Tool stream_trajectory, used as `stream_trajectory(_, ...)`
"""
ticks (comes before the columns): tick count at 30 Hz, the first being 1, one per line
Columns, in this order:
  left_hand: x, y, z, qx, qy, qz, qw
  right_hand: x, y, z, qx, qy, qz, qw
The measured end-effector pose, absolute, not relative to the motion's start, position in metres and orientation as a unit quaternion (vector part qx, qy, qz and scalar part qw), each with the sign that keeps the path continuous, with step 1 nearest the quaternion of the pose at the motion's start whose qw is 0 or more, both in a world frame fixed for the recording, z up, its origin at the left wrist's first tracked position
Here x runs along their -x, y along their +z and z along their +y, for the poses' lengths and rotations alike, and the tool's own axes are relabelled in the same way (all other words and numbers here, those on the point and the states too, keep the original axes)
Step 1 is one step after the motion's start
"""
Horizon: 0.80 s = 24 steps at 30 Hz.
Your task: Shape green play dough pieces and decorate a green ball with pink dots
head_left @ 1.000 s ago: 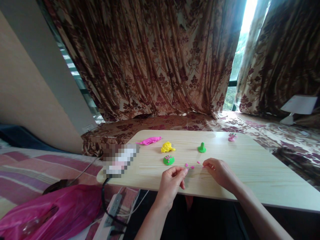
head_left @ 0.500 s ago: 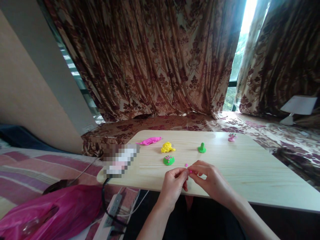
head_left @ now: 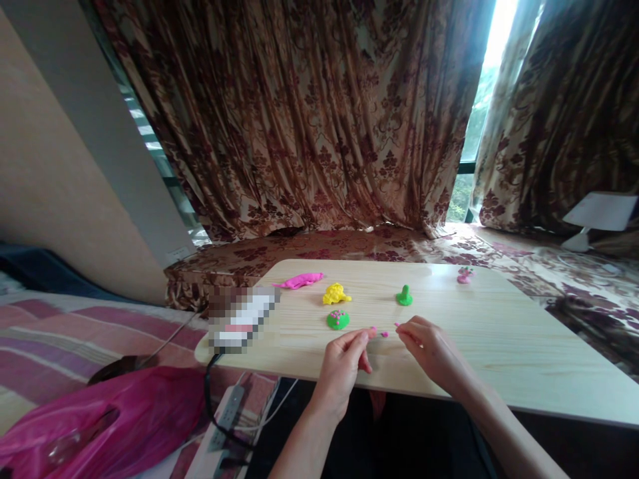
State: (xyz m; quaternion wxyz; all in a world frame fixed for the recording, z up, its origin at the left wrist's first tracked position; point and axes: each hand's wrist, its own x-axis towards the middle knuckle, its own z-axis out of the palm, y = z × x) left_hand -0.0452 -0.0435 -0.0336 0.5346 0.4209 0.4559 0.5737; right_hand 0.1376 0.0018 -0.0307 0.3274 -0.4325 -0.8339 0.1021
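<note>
My right hand (head_left: pixel 426 346) pinches a small bit of pink modelling clay (head_left: pixel 397 324) between thumb and fingertips, just above the table. My left hand (head_left: pixel 344 359) is closed in a pinch; something thin seems to stick out from its fingertips toward a tiny pink piece (head_left: pixel 384 334), too small to make out. Another pink bit (head_left: pixel 373 328) shows right behind the left fingertips. Beyond the left hand sits a green clay dome (head_left: pixel 338 320) dotted with pink balls. A green clay piece with an upright stem (head_left: pixel 405 295) stands beyond the right hand.
On the wooden table (head_left: pixel 499 346) lie a yellow clay lump (head_left: pixel 336 293), a flat pink clay strip (head_left: pixel 303 281) and a small pink clay model (head_left: pixel 464 275). A blurred-out object (head_left: pixel 244 320) with a black cable is at left. A power strip (head_left: pixel 227 416) lies below the edge.
My hands were together at the fingertips and have moved apart. The right hand has drawn a little right and up with a pink bit; the left has shifted slightly left.
</note>
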Motion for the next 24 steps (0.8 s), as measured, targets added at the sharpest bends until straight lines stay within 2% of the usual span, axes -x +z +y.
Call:
stream_trajectory(9, 0.041, -0.028, -0.044, -0.364, 0.617, 0.444, 0.539, -0.137, -0.04, 0.009, 0.437, 0.086, -0.848, 0.288)
stream_trajectory(14, 0.041, -0.024, -0.048, -0.374, 0.615, 0.449, 0.529, -0.142, -0.03, 0.003, 0.442, 0.069, -0.838, 0.314)
stream_trajectory(19, 0.04, -0.027, -0.046, -0.401, 0.57, 0.441, 0.566, -0.127, -0.01, -0.019, 0.399, 0.145, -0.83, 0.361)
stream_trajectory(24, 0.038, -0.029, -0.046, -0.409, 0.563, 0.436, 0.571, -0.112, -0.002, -0.032, 0.373, 0.191, -0.835, 0.356)
